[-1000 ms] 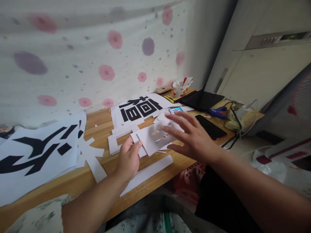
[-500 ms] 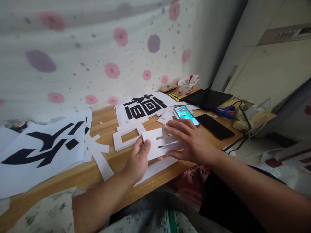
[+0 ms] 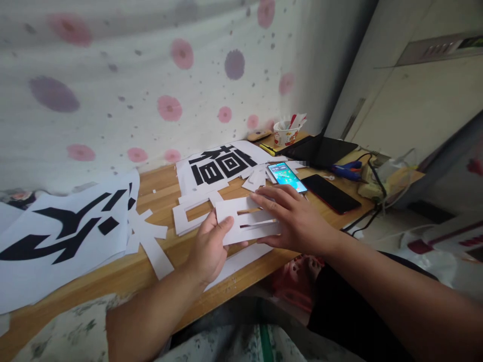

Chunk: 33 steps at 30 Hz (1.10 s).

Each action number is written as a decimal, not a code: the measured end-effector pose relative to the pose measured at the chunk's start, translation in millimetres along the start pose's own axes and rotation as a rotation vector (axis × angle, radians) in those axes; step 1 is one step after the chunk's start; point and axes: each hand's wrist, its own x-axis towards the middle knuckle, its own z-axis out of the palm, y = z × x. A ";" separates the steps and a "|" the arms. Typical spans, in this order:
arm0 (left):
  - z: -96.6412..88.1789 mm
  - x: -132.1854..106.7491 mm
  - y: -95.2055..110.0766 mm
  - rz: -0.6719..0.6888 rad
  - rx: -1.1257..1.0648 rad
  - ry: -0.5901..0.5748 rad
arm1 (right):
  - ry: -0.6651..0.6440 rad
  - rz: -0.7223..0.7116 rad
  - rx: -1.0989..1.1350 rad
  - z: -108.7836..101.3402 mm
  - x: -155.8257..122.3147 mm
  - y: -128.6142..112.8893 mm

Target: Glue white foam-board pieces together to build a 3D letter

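Between my two hands, above the wooden table (image 3: pixel 158 176), is a white cut-out board piece (image 3: pixel 226 216) with long slots through it. My left hand (image 3: pixel 211 246) grips its left end, thumb on top and fingers underneath. On its right end lies my right hand (image 3: pixel 294 216), fingers over the far edge and thumb at the near edge. Just beyond sits a white rectangular frame cut-out (image 3: pixel 181 221). Under the held piece, a flat white strip (image 3: pixel 241 264) rests along the table's front edge.
Paper sheets with bold black characters lie at the left (image 3: pixel 75 216) and back (image 3: pixel 222 166). A branching white cut-out (image 3: pixel 154 246) is nearby. At the right are a lit phone (image 3: pixel 287 177), a dark phone (image 3: pixel 332 193), blue-handled pliers (image 3: pixel 347 171), a laptop (image 3: pixel 320 150) and a paper cup (image 3: pixel 286 134).
The slotted piece has tilted slightly, so its slots show wider. My left thumb lies flatter across it. The whole view has shifted a little.
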 end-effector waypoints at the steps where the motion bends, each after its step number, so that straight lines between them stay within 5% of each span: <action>1: 0.0 0.0 -0.7 0.009 -0.002 0.008 | 0.005 0.006 -0.004 0.5 -0.4 -0.5; 11: 2.1 1.5 1.5 0.041 -0.090 0.053 | 0.070 0.009 -0.043 3.3 0.4 -3.7; 16: -0.8 6.9 2.1 0.107 -0.204 -0.011 | 0.086 0.040 -0.017 3.2 1.4 -5.4; 33: -7.5 13.8 8.0 0.005 -0.316 -0.257 | 0.156 0.038 0.031 -3.5 2.0 0.1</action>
